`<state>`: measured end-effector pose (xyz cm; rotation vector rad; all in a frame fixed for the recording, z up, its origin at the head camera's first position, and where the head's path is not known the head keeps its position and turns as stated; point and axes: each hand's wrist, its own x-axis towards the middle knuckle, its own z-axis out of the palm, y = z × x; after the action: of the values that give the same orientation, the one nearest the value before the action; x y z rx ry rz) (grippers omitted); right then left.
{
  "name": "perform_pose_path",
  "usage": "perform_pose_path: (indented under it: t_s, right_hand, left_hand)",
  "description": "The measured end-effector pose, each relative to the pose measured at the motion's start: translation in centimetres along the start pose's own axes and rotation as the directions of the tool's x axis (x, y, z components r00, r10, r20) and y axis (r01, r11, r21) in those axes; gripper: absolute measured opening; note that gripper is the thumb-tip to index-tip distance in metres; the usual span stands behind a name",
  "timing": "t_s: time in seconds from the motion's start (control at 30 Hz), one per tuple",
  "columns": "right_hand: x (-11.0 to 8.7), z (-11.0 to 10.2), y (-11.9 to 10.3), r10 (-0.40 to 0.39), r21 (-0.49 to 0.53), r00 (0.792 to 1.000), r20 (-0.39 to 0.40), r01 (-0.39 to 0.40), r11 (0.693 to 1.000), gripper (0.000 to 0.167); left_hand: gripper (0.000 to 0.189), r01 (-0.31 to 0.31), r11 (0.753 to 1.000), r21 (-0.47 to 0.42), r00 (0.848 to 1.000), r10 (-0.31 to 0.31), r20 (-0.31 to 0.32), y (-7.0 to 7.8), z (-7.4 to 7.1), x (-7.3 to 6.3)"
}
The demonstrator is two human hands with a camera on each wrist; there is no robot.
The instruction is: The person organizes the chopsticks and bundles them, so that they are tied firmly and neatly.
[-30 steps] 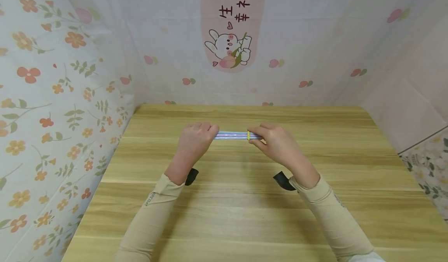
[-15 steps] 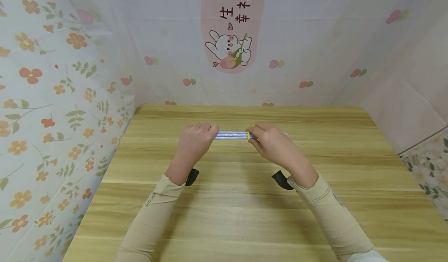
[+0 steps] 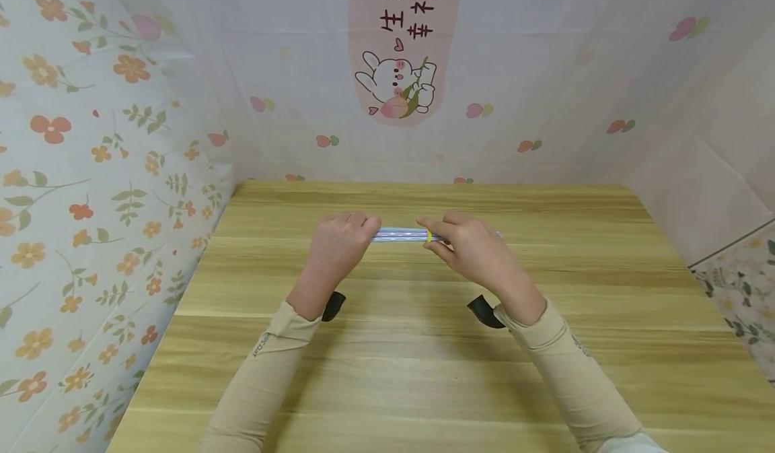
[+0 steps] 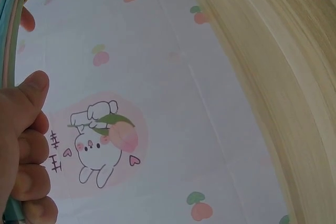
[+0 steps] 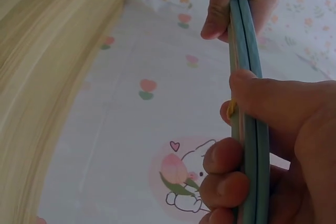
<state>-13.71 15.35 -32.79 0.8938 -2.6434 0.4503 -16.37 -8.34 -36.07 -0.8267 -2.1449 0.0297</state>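
A bundle of slim pencil-like sticks point(image 3: 398, 235), pastel blue, green and pink, stretches sideways between both hands above the table. My left hand point(image 3: 341, 241) grips its left part in a fist, thumb along the sticks point(image 4: 7, 51). Around the bundle runs a yellow rubber band point(image 3: 429, 235), right at the fingertips of my right hand point(image 3: 478, 248). That hand holds the right part, its index finger reaching just past the band. In the right wrist view the thumb presses on the sticks point(image 5: 251, 145) and the other fingers curl beneath; the band point(image 5: 231, 108) is partly hidden there.
The wood-grain table point(image 3: 399, 372) lies below. Behind it hangs a white cloth point(image 3: 545, 69) with a rabbit print, and a flowered cloth point(image 3: 79, 190) covers the left side. Dark strap-like pieces point(image 3: 486, 311) stick out near both wrists.
My right index finger has moved left past the rubber band, which now looks slightly bent. The bundle's right end has come into view beyond the right hand. The left hand stays nearly still.
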Motion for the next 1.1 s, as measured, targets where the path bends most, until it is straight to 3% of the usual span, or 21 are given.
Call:
perform_pose_path:
  t_s: [0.4,0.6,0.87,1.1]
  right_hand:
    - [0.2,0.8,-0.2,-0.012,-0.111,0.995,-0.100,0.001,0.994,0.048]
    - [0.3,1.1,-0.1,-0.018,-0.138,0.993,-0.121,0.001,0.990,0.052]
    - [0.3,0.2,-0.1,-0.020,-0.084,0.999,-0.047,0.016,0.996,0.051]
    - [0.2,-0.9,-0.2,0.038,0.018,0.999,0.012,-0.038,0.999,0.032]
  left_hand:
    - [0.030,0.000,1.000,0.015,1.000,0.000,-0.026,0.0,-0.1,0.1]
    - [0.028,-0.002,1.000,0.004,1.000,0.002,-0.008,0.0,-0.1,0.2]
    - [0.032,0.000,1.000,-0.013,1.000,-0.001,-0.030,-0.1,0.0,0.3]
    - [0.034,-0.003,0.999,-0.035,0.999,0.001,-0.053,-0.1,0.0,0.4]
